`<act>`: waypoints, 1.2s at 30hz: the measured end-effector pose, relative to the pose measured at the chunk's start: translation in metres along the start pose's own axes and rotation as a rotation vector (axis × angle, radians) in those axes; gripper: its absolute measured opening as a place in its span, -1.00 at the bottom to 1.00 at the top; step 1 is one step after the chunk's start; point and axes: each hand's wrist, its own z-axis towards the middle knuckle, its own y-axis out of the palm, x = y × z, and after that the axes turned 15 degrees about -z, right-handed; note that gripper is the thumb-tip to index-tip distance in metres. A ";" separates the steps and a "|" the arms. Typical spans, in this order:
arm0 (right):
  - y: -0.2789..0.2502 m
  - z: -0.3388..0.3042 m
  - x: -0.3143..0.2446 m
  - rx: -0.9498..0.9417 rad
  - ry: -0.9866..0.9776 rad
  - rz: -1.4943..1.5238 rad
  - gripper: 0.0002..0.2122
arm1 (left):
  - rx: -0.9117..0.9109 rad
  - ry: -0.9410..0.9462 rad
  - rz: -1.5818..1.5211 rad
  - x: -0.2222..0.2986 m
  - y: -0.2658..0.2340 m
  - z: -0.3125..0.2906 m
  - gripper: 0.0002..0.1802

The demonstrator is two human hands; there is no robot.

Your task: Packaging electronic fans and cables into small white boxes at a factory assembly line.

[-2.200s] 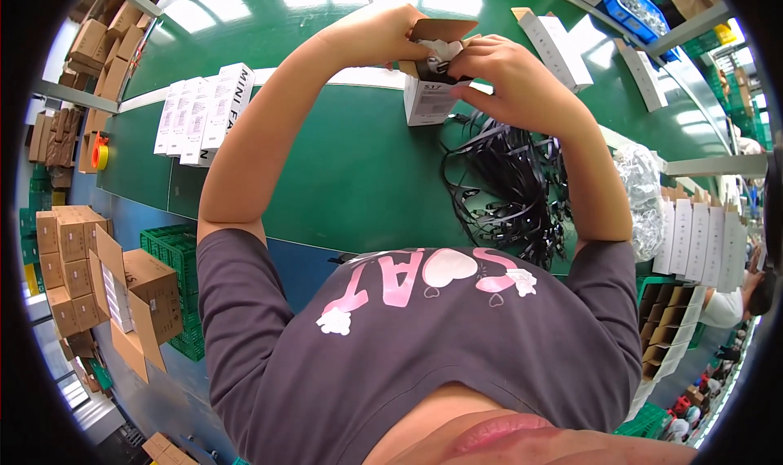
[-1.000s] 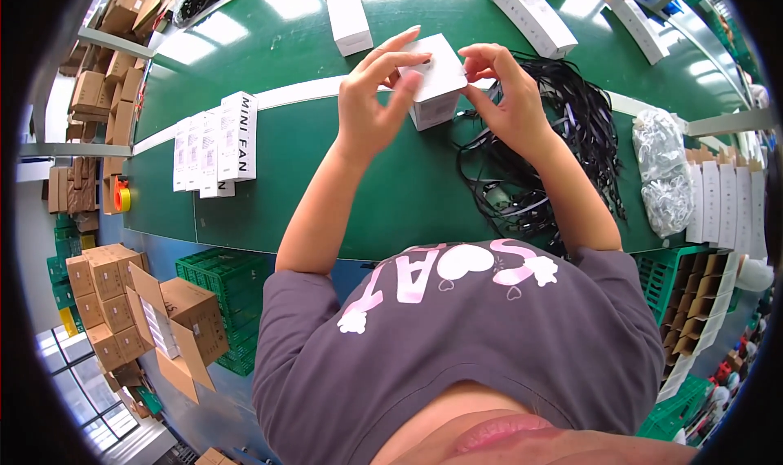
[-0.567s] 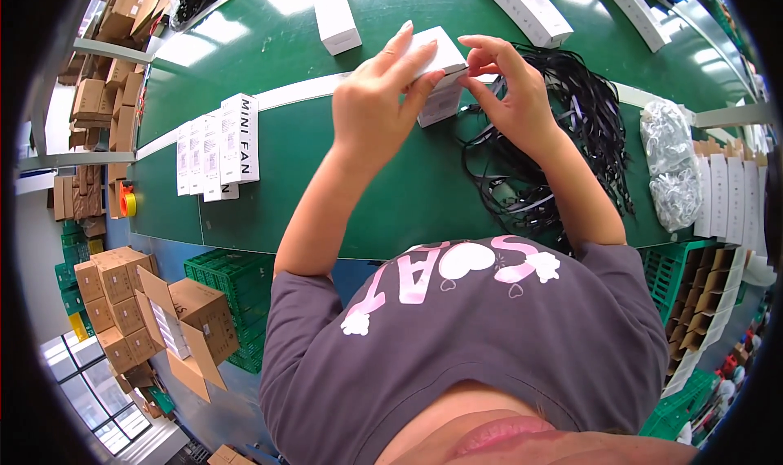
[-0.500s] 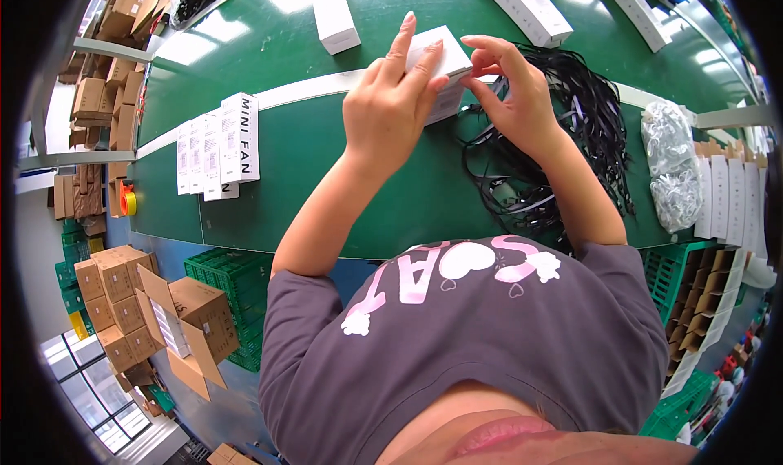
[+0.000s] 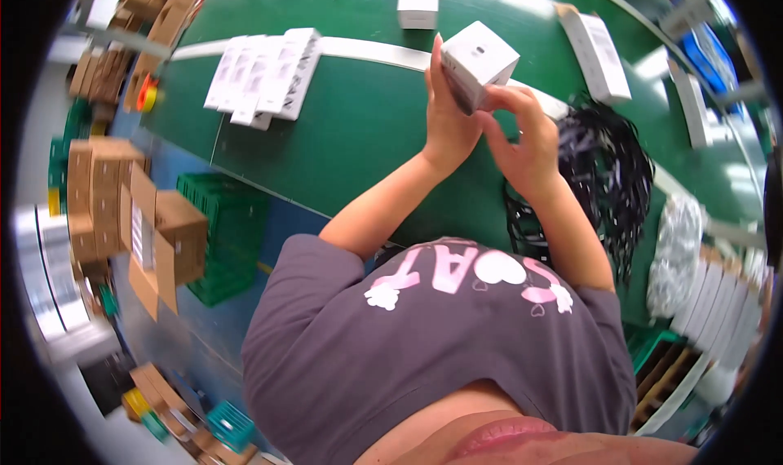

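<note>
A white carton (image 5: 479, 53) is raised over the green table, tilted so that its square end with a small dark mark faces up. My left hand (image 5: 449, 130) grips it along the left side and from below, the fingers pointing up beside it. At the carton's lower right corner, my right hand (image 5: 526, 143) pinches with thumb and forefinger bent. Its fingertips touch the box; whether they also hold a flap or something small is hidden. Just right of that hand lies a heap of glossy black straps or cords (image 5: 608, 163).
Several slim white printed boxes (image 5: 265, 73) lie overlapped at the left. Long white cartons (image 5: 595, 55) stand farther back, with another white carton (image 5: 418, 4) at the top middle. A clear plastic bag (image 5: 677, 253) sits at the right edge. Green crates (image 5: 220, 236) and brown cartons (image 5: 181, 232) stand left.
The carton has been lifted and tipped so its end faces up. My left hand has moved from its top to its side. The whole view has turned.
</note>
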 end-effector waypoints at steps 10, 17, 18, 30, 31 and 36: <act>-0.080 0.008 0.143 -0.041 0.127 -0.661 -0.63 | -0.035 0.050 1.991 0.076 -0.247 0.028 -0.15; -0.068 0.034 0.234 -0.560 0.748 -0.675 -0.28 | -0.071 0.280 1.416 0.023 -0.141 0.130 -0.09; -0.057 0.046 0.223 -0.562 0.801 -0.575 -0.30 | -0.107 0.210 1.260 0.004 -0.123 0.150 -0.07; -0.258 0.009 0.413 -0.299 0.708 -1.410 -0.47 | -0.323 -0.086 1.149 -0.026 -0.076 0.170 -0.12; -0.283 -0.002 0.416 -0.290 0.713 -1.607 -0.38 | -0.307 -0.183 1.179 -0.016 -0.058 0.171 -0.14; -0.278 -0.009 0.441 -0.529 1.076 -1.303 -0.25 | -0.318 -0.286 1.176 -0.030 -0.027 0.164 -0.17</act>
